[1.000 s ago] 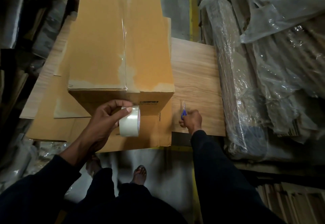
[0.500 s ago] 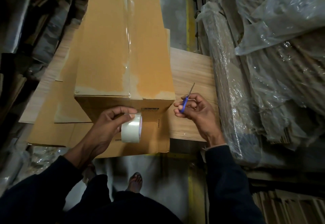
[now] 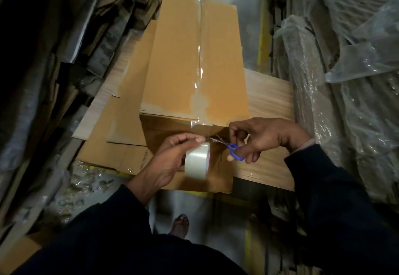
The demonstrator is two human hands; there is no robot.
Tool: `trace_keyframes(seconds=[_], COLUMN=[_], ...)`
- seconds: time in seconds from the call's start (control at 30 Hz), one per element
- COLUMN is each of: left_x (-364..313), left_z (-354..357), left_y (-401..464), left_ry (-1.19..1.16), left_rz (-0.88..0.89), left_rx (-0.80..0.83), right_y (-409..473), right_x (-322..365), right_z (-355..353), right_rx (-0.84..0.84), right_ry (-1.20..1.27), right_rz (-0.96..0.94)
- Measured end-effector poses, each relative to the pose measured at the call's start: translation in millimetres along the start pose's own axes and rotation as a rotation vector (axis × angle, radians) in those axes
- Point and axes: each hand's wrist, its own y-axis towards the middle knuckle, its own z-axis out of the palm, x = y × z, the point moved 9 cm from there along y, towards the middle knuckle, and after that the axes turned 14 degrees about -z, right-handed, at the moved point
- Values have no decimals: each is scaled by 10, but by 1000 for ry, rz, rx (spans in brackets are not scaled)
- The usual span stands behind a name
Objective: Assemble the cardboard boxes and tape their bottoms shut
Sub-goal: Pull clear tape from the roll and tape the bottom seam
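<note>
Where half a second ago the right hand (image 3: 267,138) held the blue-handled scissors (image 3: 232,148) up over the bare wood of the bench (image 3: 269,106), well to the right of the box, it has now swung across to the near face of the cardboard box (image 3: 190,69), and the blades meet the strip of clear tape (image 3: 199,58) just off the left thumb. Its fingers are curled through and round the blue loops; whether the blades are parted or closed is too blurred to tell. The left hand (image 3: 172,162) has hardly moved: it still grips the tape roll (image 3: 197,160) against the front of the box, thumb and forefinger pinching the strip taut where it leaves the roll.

The box stands upside down on flattened cardboard sheets (image 3: 121,145) spread over the bench, its bottom flaps shut and the tape already running the whole length of the seam and folding over the near edge. By my judgement this means the taping of this bottom is all but done, and only the cut remains to free the roll. The strip's short tail will then want pressing down onto the front wall.
</note>
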Motion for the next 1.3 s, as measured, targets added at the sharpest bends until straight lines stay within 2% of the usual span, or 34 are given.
trace_keyframes(seconds=[0.23,0.43,0.7,0.83,1.07,1.3], left_x=[6,11,20,17,55,-41], left_z=[8,3,-105,-152,-35,-345], left_y=[-6,4,2,-27,-94,-355], left_ry=[-26,-16,25,91,215,233], left_rz=[-15,-15,-27,-16,-22,83], left_rx=[-8,7,-28,-5,76,98], right_y=[193,352,372,339,422,419], right_x=[206,311,363,391,444,203], right_z=[-49,-116,-96,-24,12,212], right_rx=[44,81,17,22,-73,-151], right_ry=[25,-68,-98,-64,-77,-105], right_rz=[-10,-37,-130,-128,-168,-136])
